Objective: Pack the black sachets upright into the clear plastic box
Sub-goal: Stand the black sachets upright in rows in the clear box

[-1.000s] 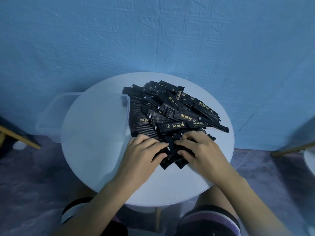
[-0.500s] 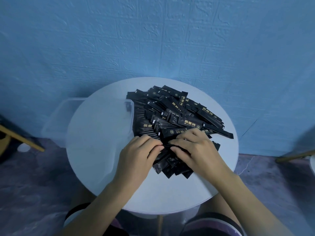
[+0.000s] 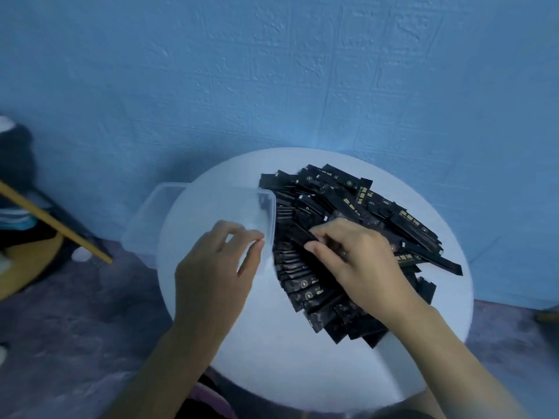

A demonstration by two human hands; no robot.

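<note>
Head view: right hand [image 3: 360, 261] curls round a few long black foil sachets [image 3: 348, 207] at the pile's left side. Left hand [image 3: 214, 267] pinches the right rim of the clear rectangular plastic box [image 3: 269, 213]. Gold print on sachets, too small to read. Pile covers the right half of the round white table [image 3: 287, 364], against the box wall. Box overhangs the table's left edge; bare tabletop lies nearest the person. Half a second ago both hands were on the pile.

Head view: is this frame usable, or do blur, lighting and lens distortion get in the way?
Head view: dim, blue cast throughout; left edge smeared by motion; wall lines bow from the wide lens; the clear plastic box nearly vanishes against the white table; gold print on the black sachets is legible only toward the right.
</note>
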